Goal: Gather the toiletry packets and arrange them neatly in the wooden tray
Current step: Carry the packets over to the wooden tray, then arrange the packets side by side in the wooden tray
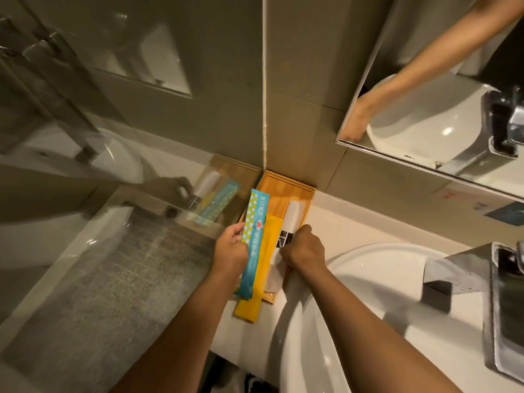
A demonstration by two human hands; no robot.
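White surface (334,219), round white ceramic basin (354,293) at your right. Rectangular light wooden tray (286,191) sits in the wall corner. Long yellow packet (255,287) lies lengthwise, its near end overhanging the tray's front edge. Your left hand (231,248) grips a long blue-and-white dotted packet (251,239) above the yellow one. Your right hand (306,251) is closed on a white packet with black label (289,222) lying in the tray.

packets (272,251) in tray (286,191), corner
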